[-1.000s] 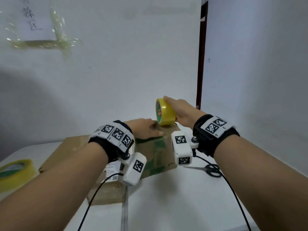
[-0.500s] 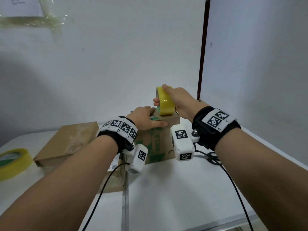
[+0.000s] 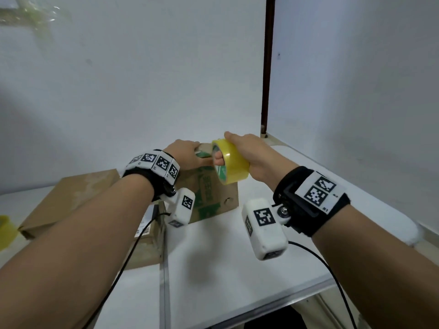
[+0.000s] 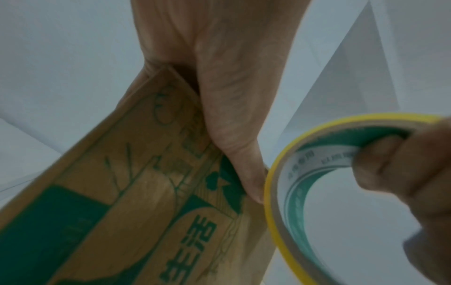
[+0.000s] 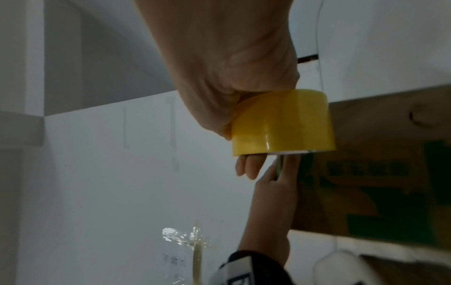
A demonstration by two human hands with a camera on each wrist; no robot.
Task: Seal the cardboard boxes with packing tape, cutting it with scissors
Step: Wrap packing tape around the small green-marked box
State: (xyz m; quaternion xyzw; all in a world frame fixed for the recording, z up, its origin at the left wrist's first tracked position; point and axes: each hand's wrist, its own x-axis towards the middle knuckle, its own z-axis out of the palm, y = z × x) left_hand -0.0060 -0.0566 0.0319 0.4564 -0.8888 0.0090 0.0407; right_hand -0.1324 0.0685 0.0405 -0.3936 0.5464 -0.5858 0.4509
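A brown cardboard box with green print stands upright mid-table. My left hand lies on its top edge, fingers straight, thumb down the printed face. My right hand grips a yellow tape roll, fingers through its core, just in front of the box's near upper right corner. In the right wrist view the roll sits against the box, next to my left hand. No scissors show in any view.
A flat brown box lies at the left, and another labelled box sits under my left forearm. A second yellow roll is at the left edge. White walls close off the back and right; the table's front edge is near.
My right hand has brought the tape roll from the box's far top corner over the top to its near side. The left hand has stayed on the box top.
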